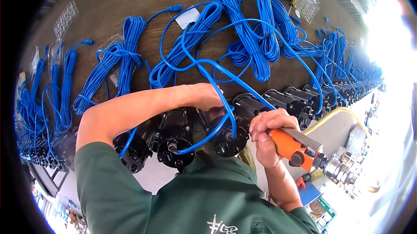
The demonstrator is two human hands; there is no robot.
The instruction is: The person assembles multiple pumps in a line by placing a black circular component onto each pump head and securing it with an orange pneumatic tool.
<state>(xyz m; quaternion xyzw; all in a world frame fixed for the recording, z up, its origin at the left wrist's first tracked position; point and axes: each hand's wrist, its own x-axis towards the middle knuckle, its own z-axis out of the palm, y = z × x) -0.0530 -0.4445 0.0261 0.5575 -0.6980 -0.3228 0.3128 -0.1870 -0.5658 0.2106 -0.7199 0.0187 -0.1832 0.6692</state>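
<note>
My right hand (273, 132) is wrapped round an orange air tool (289, 147) with a metal lever and a silver hose fitting at its lower right end. It is beside a row of black cylindrical units with cables. My left arm bends across the row, and my left hand (210, 97) reaches the far side of a black cylinder (226, 140); its fingers are mostly hidden. Blue cables rise from this cylinder and from the neighbouring black cylinder (176, 147) to its left. The air tool's working end is hidden by my right hand.
Coiled blue cables (247, 38) lie on the brown table (104, 3) behind the row. More black cylinders (299, 101) continue along the table edge on both sides. A yellow hose (345, 111) curves down at the right. Clear plastic trays (66, 19) lie at the far left.
</note>
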